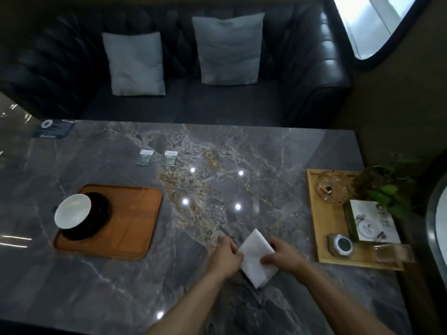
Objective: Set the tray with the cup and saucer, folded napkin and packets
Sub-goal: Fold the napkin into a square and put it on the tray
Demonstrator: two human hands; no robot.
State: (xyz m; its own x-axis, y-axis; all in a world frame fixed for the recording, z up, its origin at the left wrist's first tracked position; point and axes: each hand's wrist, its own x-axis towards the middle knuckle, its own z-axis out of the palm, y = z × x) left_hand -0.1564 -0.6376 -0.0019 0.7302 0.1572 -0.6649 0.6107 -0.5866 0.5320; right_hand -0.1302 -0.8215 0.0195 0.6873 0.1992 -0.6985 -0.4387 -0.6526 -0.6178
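Note:
A white napkin (pixel 257 257) lies folded on the grey marble table (pixel 217 189) near its front edge. My left hand (pixel 226 258) grips its left edge and my right hand (pixel 281 255) presses and pinches its right side. To the left lies an orange tray (pixel 135 221) that holds a white cup (pixel 72 210) on a dark saucer (pixel 96 221) at its left end. Two small grey packets (pixel 144 157) (pixel 170 158) lie side by side on the table beyond the tray.
A wooden tray (pixel 329 228) at the right edge carries a glass ashtray (pixel 332 186), a white-and-green box (pixel 371 221), a round gadget (pixel 341 245) and a clear holder (pixel 391 253). A plant (pixel 387 187) stands behind it. A dark sofa (pixel 181 105) with two cushions lines the far side.

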